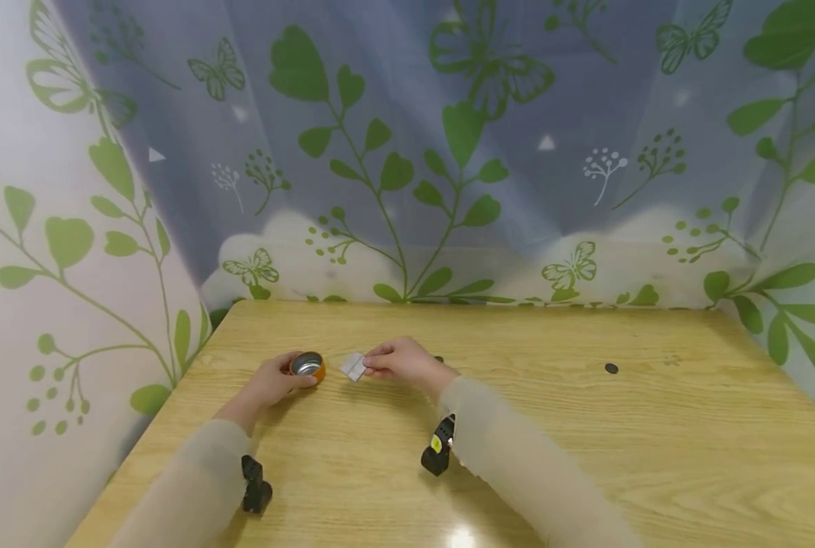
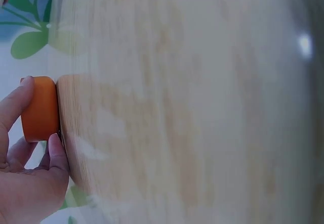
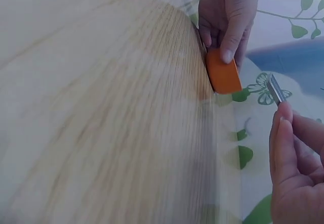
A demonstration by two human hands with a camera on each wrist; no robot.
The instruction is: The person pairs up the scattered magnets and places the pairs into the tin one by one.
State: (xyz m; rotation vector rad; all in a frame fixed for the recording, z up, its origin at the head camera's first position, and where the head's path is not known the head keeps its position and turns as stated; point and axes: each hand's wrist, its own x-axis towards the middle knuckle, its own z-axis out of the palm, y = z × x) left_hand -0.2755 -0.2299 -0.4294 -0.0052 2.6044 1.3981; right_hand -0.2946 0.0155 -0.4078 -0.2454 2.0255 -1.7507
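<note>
My left hand (image 1: 272, 383) grips a small round orange bowl (image 1: 308, 367) with a shiny metal inside, thumb on the near side and fingers around the far side. The bowl is upright on the table, its open top facing up. Just to its right, my right hand (image 1: 403, 361) pinches a small flat silvery-white piece (image 1: 353, 367) between thumb and fingers. That piece is held off the table, apart from the bowl; the right wrist view shows it edge-on as a thin silvery strip (image 3: 276, 89). What exactly it is I cannot tell.
A small dark round disc (image 1: 611, 368) lies on the wooden table (image 1: 551, 449) to the right. Another dark thing (image 1: 439, 358) is partly hidden behind my right wrist. A patterned curtain (image 1: 393, 213) stands along the table's back edge.
</note>
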